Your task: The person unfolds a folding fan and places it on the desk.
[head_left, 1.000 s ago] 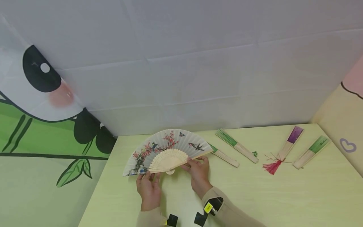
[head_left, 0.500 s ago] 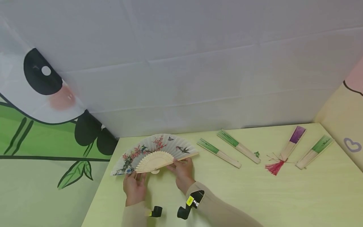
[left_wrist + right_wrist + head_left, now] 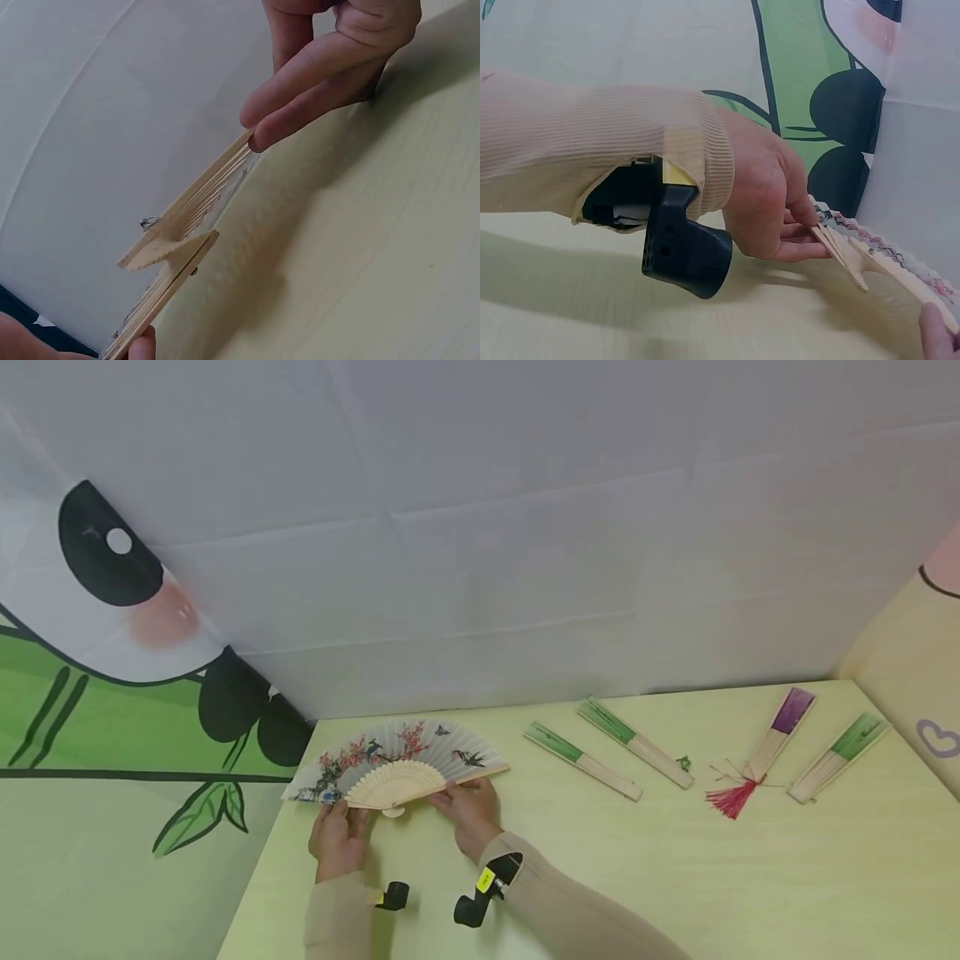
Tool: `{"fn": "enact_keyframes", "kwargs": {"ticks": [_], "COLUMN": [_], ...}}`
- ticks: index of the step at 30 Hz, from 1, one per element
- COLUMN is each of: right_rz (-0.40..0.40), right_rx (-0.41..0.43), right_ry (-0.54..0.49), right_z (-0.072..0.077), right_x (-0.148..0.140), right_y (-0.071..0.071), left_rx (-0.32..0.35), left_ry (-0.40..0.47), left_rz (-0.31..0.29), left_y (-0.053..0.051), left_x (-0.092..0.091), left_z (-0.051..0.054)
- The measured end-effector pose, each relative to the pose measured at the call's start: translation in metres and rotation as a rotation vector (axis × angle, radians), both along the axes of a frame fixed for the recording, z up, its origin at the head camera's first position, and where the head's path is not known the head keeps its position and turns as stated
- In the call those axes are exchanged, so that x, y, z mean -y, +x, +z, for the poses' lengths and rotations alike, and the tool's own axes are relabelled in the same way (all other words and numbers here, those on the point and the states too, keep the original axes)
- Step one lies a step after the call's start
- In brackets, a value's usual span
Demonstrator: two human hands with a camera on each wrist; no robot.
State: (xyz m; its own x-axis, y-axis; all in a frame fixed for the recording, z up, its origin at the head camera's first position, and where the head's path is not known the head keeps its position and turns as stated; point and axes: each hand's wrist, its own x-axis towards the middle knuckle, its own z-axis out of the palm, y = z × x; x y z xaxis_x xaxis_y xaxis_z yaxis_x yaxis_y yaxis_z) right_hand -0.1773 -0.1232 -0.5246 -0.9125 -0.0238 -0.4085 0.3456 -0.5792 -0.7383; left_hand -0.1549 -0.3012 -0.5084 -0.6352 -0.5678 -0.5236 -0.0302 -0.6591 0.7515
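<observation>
fan (image 3: 402, 767) spread wide, pinched by left hand (image 3: 337, 842) and right hand (image 3: 474, 815), apparently being positioned, next probably needing even support.

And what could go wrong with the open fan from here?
The left grip and right grip each pinch one side of the open fan; if either slips, it might fold up or drop. Pulling the sides apart too hard could tear its thin printed leaf. Swinging it to the right might knock the nearest folded green fan.
</observation>
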Motion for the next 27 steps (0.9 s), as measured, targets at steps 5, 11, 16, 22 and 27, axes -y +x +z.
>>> {"fn": "enact_keyframes", "kwargs": {"ticks": [5, 11, 16, 22, 27], "right_rz": [0.009, 0.051, 0.082, 0.122, 0.085], "right_rx": [0.002, 0.0, -0.004, 0.007, -0.003], "right_ry": [0.051, 0.09, 0.097, 0.126, 0.14], "right_z": [0.0, 0.001, 0.003, 0.005, 0.007], "right_x": [0.0, -0.004, -0.007, -0.011, -0.018], "right_y": [-0.002, -0.004, -0.003, -0.001, 0.004], "left_rx": [0.002, -0.013, 0.029, 0.06, 0.065], "left_ry": [-0.023, -0.047, -0.125, -0.209, -0.245], "left_rz": [-0.067, -0.183, -0.205, -0.178, -0.137], "left_y": [-0.004, -0.004, -0.004, -0.003, 0.003], "left_x": [0.0, 0.0, -0.007, -0.018, -0.03], "left_z": [-0.002, -0.001, 0.004, 0.013, 0.016]}}
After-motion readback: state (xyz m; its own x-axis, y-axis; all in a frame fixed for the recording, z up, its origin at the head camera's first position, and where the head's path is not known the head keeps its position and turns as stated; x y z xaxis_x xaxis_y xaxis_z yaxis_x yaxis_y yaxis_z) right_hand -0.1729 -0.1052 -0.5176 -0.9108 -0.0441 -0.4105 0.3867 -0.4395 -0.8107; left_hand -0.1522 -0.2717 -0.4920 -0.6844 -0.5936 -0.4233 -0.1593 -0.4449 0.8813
